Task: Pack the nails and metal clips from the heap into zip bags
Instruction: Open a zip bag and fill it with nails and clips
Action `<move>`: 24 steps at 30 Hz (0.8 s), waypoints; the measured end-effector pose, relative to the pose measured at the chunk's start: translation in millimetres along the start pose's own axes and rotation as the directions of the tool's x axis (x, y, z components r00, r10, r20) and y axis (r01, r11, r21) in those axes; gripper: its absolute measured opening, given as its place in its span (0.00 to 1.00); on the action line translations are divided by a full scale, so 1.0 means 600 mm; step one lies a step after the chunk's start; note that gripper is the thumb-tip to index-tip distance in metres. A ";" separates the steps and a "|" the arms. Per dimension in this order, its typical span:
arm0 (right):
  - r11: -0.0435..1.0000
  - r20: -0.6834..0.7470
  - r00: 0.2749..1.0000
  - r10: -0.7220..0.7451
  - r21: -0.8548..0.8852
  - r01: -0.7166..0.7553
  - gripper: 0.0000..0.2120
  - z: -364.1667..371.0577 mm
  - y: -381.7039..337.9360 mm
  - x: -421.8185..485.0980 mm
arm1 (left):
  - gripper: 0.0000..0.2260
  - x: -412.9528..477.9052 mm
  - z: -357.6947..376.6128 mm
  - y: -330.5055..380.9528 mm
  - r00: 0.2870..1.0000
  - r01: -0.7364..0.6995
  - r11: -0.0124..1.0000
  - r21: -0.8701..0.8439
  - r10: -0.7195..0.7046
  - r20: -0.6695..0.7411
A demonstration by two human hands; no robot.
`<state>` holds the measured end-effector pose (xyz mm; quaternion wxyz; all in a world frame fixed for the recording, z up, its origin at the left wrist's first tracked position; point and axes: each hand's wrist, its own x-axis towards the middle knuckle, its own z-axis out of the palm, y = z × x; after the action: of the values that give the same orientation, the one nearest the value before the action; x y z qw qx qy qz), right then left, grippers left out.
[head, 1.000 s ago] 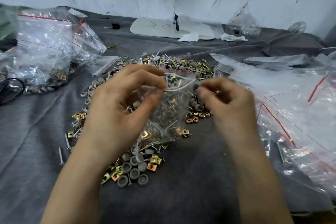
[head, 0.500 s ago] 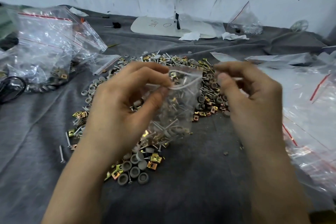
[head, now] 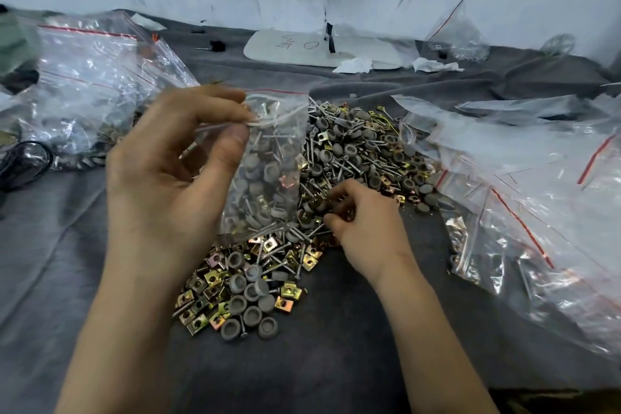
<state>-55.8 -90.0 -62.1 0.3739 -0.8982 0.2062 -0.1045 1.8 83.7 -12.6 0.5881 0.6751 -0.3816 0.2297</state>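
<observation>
Pinching half-full zip bag point(head: 268, 161) in left fingers point(head: 232, 141), curling right fingers point(head: 339, 202) round pieces in heap point(head: 366, 144); leaving most of it unpacked.

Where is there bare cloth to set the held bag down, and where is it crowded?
Bare grey cloth lies near the front between the forearms, and left of the left hand below the left bags. Crowded: the heap at centre and the right bags.

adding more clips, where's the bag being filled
Head view, left of centre: the zip bag hangs over the heap, pinched at its top by the left hand; the right hand is just right of its bottom.
</observation>
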 end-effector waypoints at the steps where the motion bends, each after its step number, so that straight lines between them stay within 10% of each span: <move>1: 1.000 -0.006 1.000 -0.010 -0.009 0.009 0.10 0.001 -0.001 0.000 | 0.04 0.000 0.000 0.000 1.000 0.003 1.000 -0.006 -0.003 -0.006; 24: 0.995 0.055 0.994 -0.097 -0.021 0.098 0.09 0.003 0.003 0.005 | 0.04 -0.004 0.005 -0.005 0.998 0.019 1.000 0.000 -0.019 -0.054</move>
<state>-52.7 -91.2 -64.5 0.3633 -0.9140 0.1532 -0.0959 2.4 81.5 -16.6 0.6001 0.6725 -0.3590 0.2425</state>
